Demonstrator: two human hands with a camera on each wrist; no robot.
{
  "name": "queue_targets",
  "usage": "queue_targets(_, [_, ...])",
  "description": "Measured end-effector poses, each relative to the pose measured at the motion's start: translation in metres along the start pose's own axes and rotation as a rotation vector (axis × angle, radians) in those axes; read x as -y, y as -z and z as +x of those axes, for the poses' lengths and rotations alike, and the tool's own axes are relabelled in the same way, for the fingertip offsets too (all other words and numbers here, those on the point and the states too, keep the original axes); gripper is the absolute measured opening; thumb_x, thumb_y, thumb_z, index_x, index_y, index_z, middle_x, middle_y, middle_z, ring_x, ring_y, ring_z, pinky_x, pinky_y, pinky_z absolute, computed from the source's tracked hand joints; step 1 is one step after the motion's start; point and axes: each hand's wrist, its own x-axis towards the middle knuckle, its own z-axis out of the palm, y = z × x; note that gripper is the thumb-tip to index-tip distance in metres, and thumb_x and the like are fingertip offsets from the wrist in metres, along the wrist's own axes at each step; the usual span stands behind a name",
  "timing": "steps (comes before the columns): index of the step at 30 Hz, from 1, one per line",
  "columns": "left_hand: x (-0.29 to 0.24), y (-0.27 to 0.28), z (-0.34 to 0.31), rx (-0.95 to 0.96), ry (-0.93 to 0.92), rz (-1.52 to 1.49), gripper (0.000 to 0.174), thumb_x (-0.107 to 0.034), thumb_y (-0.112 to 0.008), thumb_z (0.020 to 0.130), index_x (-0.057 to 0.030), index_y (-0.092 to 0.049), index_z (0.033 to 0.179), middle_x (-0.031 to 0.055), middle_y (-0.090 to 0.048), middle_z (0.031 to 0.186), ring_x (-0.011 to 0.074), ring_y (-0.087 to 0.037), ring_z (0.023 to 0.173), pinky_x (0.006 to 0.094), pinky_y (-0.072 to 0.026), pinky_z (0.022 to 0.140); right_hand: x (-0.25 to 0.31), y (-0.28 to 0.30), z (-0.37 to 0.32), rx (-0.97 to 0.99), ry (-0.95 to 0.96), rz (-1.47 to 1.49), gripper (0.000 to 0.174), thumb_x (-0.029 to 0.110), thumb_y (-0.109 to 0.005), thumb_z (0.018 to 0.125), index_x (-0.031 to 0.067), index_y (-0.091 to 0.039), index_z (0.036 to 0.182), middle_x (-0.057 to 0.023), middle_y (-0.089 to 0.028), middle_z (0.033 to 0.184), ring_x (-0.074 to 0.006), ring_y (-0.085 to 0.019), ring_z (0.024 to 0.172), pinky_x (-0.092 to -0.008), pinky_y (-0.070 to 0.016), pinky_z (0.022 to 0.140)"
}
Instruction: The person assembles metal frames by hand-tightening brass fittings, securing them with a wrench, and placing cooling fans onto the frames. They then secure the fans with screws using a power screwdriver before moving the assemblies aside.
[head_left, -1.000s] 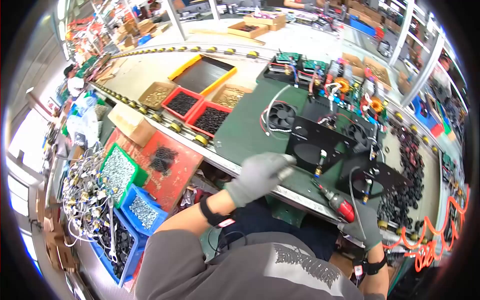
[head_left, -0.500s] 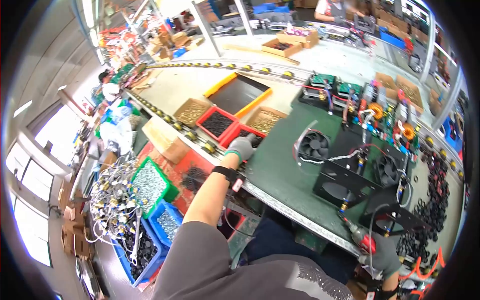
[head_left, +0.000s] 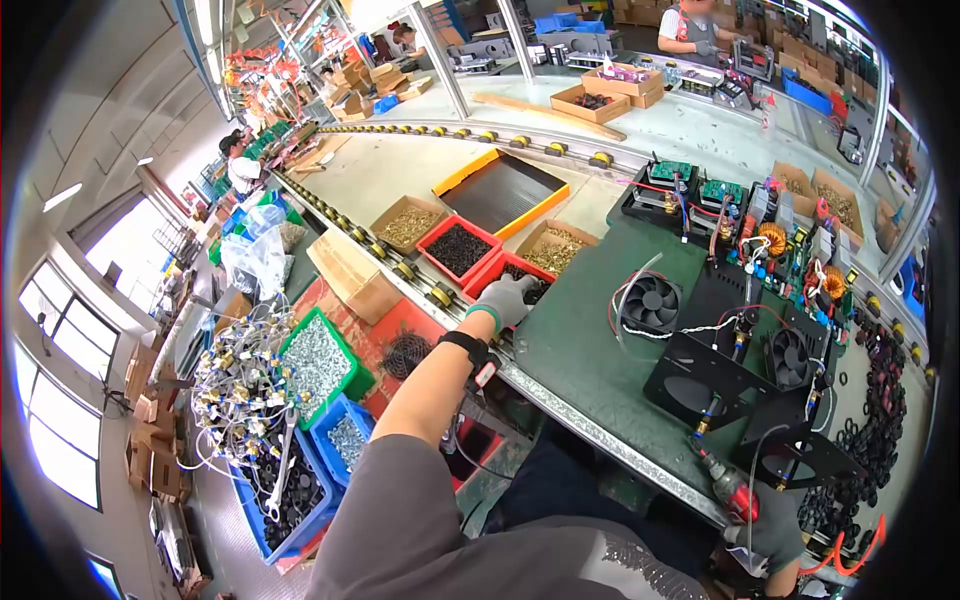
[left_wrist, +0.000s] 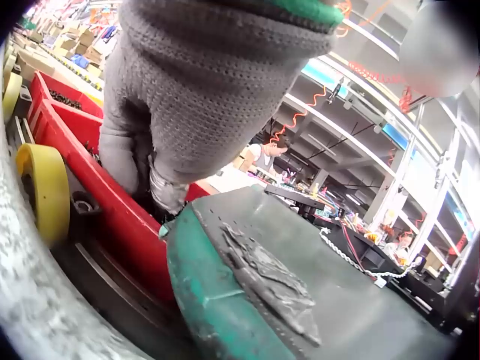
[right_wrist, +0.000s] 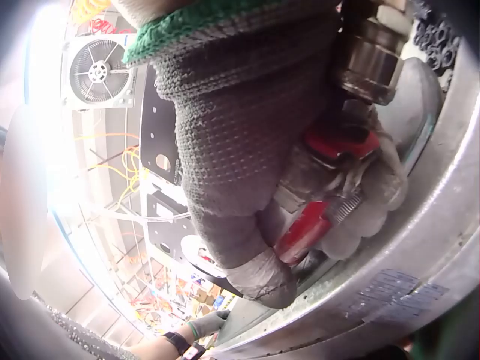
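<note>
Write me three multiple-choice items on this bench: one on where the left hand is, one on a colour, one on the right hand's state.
1. Where is the left hand?
A on a black fan
B in the nearer red bin
C on a cardboard box

2. What colour is the screwdriver body?
A red
B blue
C yellow

3. What is the right hand doing?
A lying flat on the mat
B hanging free
C gripping the screwdriver

Key:
1 B: its gloved fingers dip into that bin.
2 A: the head view shows it red.
3 C: the right wrist view shows the fingers curled round it.
</note>
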Motion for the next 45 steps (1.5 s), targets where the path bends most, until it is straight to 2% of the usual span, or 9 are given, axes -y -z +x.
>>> queue_targets(5, [0.001,0.003,0.005,0.101,-0.076,-0.181,0.049,-0.036,-0.063,0.089,-0.0157,-0.057,0.133,0.0208,-0.066,0.119,0.0381,-0.063,0.110,0.0451,-0.0499,0.095,0.016,0.007,0.001,0.011,-0.015,0.005,0.071,0.030,-0.083,0.048,0.0040,-0.066,0.112,-0.0187,-0.068,0.084,-0.0354,-0.066,0.075,-0.0400,-0.0524,0.072])
queue_targets(8, [0.009,-0.005,0.012,0.009,-0.106,-0.331,0.034,-0.028,-0.068,0.085,-0.0110,-0.068,0.115,0.0172,-0.070,0.108,0.0343,-0.067,0.102,0.0420,-0.0519,0.091,0.035,0.011,0.001,0.047,-0.193,0.295,0.070,0.031,-0.083,0.048,0.0041,-0.066,0.111,-0.0189,-0.068,0.083,-0.0363,-0.067,0.075,-0.0401,-0.0525,0.071])
queue_targets(11, [0.021,-0.010,0.025,0.021,0.061,-0.530,0.026,-0.019,-0.075,0.078,-0.0104,-0.074,0.103,0.0133,-0.073,0.097,0.0306,-0.068,0.096,0.0385,-0.0528,0.089,0.002,0.002,-0.001,0.002,0.035,-0.047,0.070,0.031,-0.083,0.049,0.0042,-0.066,0.111,-0.0191,-0.068,0.083,-0.0372,-0.067,0.075,-0.0404,-0.0525,0.071])
queue_targets(16, [0.015,0.018,0.018,0.062,0.184,-0.579,0.021,-0.013,-0.077,0.080,-0.0072,-0.074,0.100,0.0103,-0.072,0.084,0.0209,-0.067,0.064,0.0350,-0.0555,0.062,0.036,0.011,0.001,0.029,-0.134,0.161,0.068,0.030,-0.084,0.049,0.0035,-0.066,0.110,-0.0194,-0.068,0.082,-0.0376,-0.066,0.074,-0.0411,-0.0525,0.071])
queue_targets(19, [0.020,0.019,0.020,0.049,0.152,-0.609,0.020,-0.011,-0.076,0.082,-0.0060,-0.073,0.101,0.0088,-0.070,0.080,0.0163,-0.062,0.053,0.0328,-0.0522,0.052,-0.002,-0.001,0.000,-0.012,0.012,-0.020,0.070,0.030,-0.084,0.049,0.0033,-0.066,0.111,-0.0192,-0.068,0.082,-0.0369,-0.066,0.074,-0.0408,-0.0526,0.071])
queue_targets(25, [0.025,0.020,0.014,0.110,0.049,-0.421,0.019,-0.010,-0.074,0.083,-0.0079,-0.074,0.102,0.0070,-0.071,0.078,0.0159,-0.065,0.057,0.0315,-0.0549,0.056,0.003,0.002,0.000,0.015,0.009,0.007,0.074,0.029,-0.085,0.048,0.0032,-0.065,0.114,-0.0192,-0.068,0.083,-0.0362,-0.067,0.075,-0.0400,-0.0527,0.073])
queue_targets(28, [0.025,0.028,0.015,0.142,0.145,-0.517,0.022,-0.009,-0.073,0.084,-0.0080,-0.074,0.106,0.0075,-0.072,0.083,0.0159,-0.067,0.061,0.0305,-0.0563,0.060,0.046,0.018,0.000,0.069,-0.161,0.190,0.074,0.029,-0.085,0.047,0.0031,-0.065,0.114,-0.0194,-0.068,0.083,-0.0365,-0.067,0.075,-0.0400,-0.0527,0.073])
queue_targets(39, [-0.004,0.051,-0.004,0.033,0.130,-0.769,0.021,-0.009,-0.072,0.087,-0.0021,-0.072,0.107,0.0053,-0.071,0.085,0.0097,-0.063,0.066,0.0276,-0.0559,0.061,0.028,0.012,0.000,0.045,-0.090,0.142,0.074,0.027,-0.085,0.048,0.0029,-0.065,0.114,-0.0198,-0.068,0.084,-0.0379,-0.067,0.076,-0.0404,-0.0527,0.073])
queue_targets(45, [-0.069,0.027,-0.050,-0.102,-0.289,-0.822,0.022,-0.007,-0.073,0.086,0.0021,-0.069,0.106,0.0073,-0.071,0.095,0.0122,-0.065,0.081,0.0276,-0.0534,0.078,0.016,0.011,0.000,0.092,-0.045,0.038,0.081,0.021,-0.088,0.050,0.0027,-0.062,0.125,-0.0179,-0.072,0.090,-0.0301,-0.071,0.081,-0.0370,-0.0553,0.076])
